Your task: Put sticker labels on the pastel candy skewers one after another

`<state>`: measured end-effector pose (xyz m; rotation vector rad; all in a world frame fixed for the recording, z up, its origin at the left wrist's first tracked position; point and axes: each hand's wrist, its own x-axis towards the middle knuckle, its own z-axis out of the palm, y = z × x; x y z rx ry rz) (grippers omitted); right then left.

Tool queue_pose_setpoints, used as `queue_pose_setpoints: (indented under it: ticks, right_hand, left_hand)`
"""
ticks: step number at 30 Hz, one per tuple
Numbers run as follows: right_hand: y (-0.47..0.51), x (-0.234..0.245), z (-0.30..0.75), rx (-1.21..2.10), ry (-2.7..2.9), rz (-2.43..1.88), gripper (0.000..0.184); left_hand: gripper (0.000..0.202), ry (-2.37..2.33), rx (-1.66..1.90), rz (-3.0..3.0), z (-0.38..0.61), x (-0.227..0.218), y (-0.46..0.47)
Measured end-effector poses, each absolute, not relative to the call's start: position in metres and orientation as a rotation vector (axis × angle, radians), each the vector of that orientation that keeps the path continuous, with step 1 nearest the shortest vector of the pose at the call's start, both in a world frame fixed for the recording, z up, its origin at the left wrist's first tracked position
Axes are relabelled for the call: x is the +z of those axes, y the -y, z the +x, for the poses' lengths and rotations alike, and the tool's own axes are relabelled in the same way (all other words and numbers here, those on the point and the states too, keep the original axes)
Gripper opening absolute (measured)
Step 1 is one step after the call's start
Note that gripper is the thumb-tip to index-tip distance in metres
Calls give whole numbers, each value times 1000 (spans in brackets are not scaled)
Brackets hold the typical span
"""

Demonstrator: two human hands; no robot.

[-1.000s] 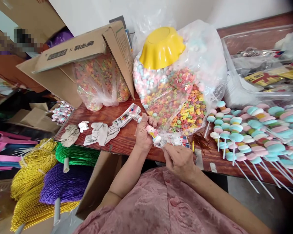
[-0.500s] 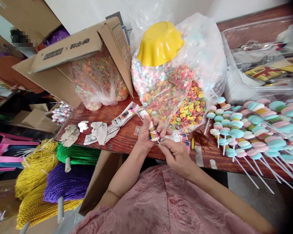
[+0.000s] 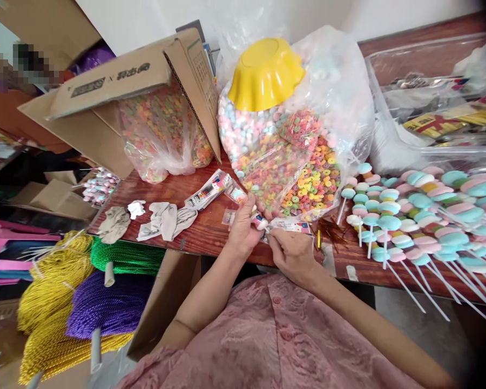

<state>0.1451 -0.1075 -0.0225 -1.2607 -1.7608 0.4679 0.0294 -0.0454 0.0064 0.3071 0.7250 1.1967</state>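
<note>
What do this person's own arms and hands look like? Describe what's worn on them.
The left hand and right hand are ungloved, with no watch visible. Both forearms are bare. A pink sleeve shows at the left elbow, matching the textured, buttoned pink garment.

Bowl (image 3: 266,75), 12 o'clock: solid yellow. Box (image 3: 113,89), 10: tan, black print. Pops (image 3: 425,216), 3: pastel blue, pink, white, some green; white sticks (image 3: 385,248). Cords (image 3: 109,302), 8: yellow, green, purple. Shirt (image 3: 243,335), 6: dusty pink, tone-on-tone floral. Table (image 3: 210,232): red-brown woodgrain. Held candy (image 3: 260,221), centre: white, pink.
</note>
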Motion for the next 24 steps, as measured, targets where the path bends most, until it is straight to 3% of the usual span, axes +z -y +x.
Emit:
queue_pose_setpoints:
  ticks: [4, 7, 13, 20, 22, 24]
  right_hand:
    - [109, -18, 142, 1406, 1228, -1063, 27]
    - [112, -17, 137, 1695, 1001, -931, 26]
    - [112, -17, 131, 1619, 1102, -1067, 34]
    - [104, -21, 130, 1686, 992, -1047, 28]
    - [105, -21, 131, 1506, 1181, -1105, 28]
    - [107, -22, 133, 1125, 1503, -1167, 26]
  left_hand:
    - [30, -600, 1219, 239, 21, 12, 42]
    - [27, -562, 1255, 229, 15, 16, 40]
    - [29, -610, 1261, 288, 15, 13, 44]
    - [34, -565, 1190, 345, 17, 9, 42]
    - [36, -612, 1250, 279, 17, 8, 39]
    - [37, -668, 1310, 198, 18, 7, 37]
